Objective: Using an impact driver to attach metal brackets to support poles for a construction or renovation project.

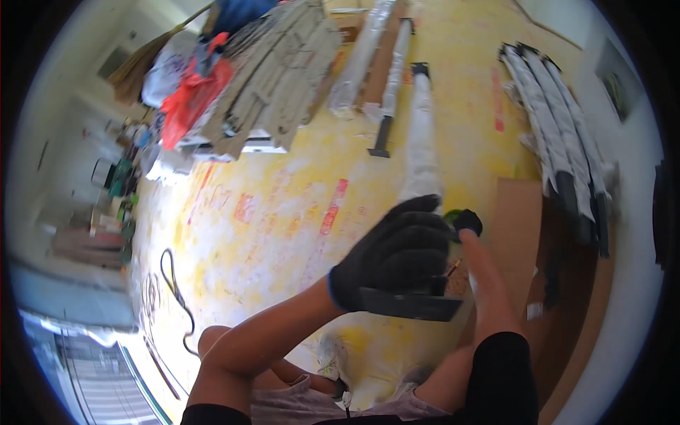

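Observation:
A long post [422, 142] wrapped in white sheeting lies ahead of me, with a small black cap at its far end. My left hand [397, 248], in a dark glove, is closed around its near end. A flat black end plate [411, 304] sticks out just below that hand. My right hand [468, 224], also gloved, is curled in beside the post on its right. Next to its fingers shows a green, rounded thing [452, 216], mostly hidden; I cannot make out its kind or what the fingers hold.
Several wrapped posts [556, 120] lie along the right wall. A long open cardboard box [516, 234] is at my right. Another wrapped post [397, 67] and plastic-covered lengths lie ahead. Grey covered panels [276, 78], a red bag [195, 95] and a broom [138, 74] are at the far left. A black cord [177, 297] lies on the sheeted floor.

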A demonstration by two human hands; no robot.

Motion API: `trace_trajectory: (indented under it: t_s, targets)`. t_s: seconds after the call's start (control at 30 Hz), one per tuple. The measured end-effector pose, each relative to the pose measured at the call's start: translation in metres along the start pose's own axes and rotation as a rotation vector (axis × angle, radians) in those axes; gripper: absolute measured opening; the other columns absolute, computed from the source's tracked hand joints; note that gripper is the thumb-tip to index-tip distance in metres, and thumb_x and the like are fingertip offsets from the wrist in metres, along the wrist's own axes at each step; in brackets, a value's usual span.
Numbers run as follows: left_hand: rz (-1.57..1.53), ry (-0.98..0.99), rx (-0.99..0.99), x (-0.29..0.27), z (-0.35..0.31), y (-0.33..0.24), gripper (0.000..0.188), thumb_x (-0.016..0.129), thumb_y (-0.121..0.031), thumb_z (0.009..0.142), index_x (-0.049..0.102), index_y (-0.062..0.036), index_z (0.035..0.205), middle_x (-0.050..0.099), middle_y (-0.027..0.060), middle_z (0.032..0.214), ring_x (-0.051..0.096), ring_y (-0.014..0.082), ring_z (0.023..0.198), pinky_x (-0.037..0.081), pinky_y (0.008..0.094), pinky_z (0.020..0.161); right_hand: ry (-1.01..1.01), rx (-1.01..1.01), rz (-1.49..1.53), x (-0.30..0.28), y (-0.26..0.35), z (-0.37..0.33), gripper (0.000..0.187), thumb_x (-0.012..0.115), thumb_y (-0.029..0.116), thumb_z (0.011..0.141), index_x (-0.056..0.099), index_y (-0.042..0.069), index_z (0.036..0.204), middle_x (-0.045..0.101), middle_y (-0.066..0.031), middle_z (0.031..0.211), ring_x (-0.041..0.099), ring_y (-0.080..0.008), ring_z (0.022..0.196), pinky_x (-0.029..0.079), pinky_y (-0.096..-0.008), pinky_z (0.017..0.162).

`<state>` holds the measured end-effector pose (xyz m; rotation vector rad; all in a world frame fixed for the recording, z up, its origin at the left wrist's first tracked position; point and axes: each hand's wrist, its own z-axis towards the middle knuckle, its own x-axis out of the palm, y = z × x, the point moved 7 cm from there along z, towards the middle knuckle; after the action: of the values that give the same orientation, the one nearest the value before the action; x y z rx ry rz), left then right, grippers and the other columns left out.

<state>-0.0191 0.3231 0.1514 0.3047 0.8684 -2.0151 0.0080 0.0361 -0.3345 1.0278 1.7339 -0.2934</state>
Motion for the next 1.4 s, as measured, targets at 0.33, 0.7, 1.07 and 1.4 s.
trace_trajectory:
  t_s: [0.33, 0.7, 1.07, 1.4]
  targets:
    - [-0.038, -0.107, -0.11, 0.006, 0.017, -0.011, 0.054, 0.089, -0.022, 0.074, 0.057, -0.0052, 0.115, 0.062, 0.0177, 0.122, 0.059, 0.04, 0.121, 0.032, 0.0619, 0.118, -0.042, -0.276, -0.005, 0.009, -0.015, 0.005, 0.036, 0.077, 0.039, 0.081, 0.077, 0.004, 0.091, 0.076, -0.0199, 0.098, 0.075, -0.0303, 0.09, 0.059, -0.0405, 0.079]
    - [0.016, -0.076, -0.234, 0.027, 0.04, -0.007, 0.042, 0.086, -0.026, 0.08, 0.062, -0.0036, 0.106, 0.059, 0.0158, 0.115, 0.055, 0.0372, 0.115, 0.035, 0.0509, 0.115, 0.057, -0.215, -0.008, -0.024, -0.062, -0.018, 0.033, 0.077, 0.036, 0.082, 0.077, 0.004, 0.089, 0.075, -0.0185, 0.093, 0.074, -0.0279, 0.083, 0.058, -0.0391, 0.075]
    - [0.012, -0.095, -0.076, 0.029, 0.061, -0.012, 0.028, 0.071, -0.024, 0.093, 0.063, -0.0036, 0.11, 0.06, 0.0126, 0.108, 0.058, 0.0344, 0.106, 0.043, 0.0466, 0.105, 0.092, -0.23, 0.01, -0.059, -0.092, -0.035, 0.03, 0.077, 0.033, 0.084, 0.076, 0.003, 0.086, 0.075, -0.0172, 0.088, 0.073, -0.0256, 0.077, 0.057, -0.0376, 0.07]
    - [-0.134, -0.129, -0.141, -0.009, 0.051, 0.027, 0.052, 0.082, -0.022, 0.076, 0.062, -0.0062, 0.121, 0.062, 0.0139, 0.119, 0.06, 0.0364, 0.115, 0.044, 0.0463, 0.106, 0.307, -0.141, 0.338, -0.046, 0.016, -0.024, 0.028, 0.076, 0.031, 0.085, 0.075, 0.003, 0.084, 0.075, -0.016, 0.084, 0.072, -0.0236, 0.072, 0.056, -0.0365, 0.067]
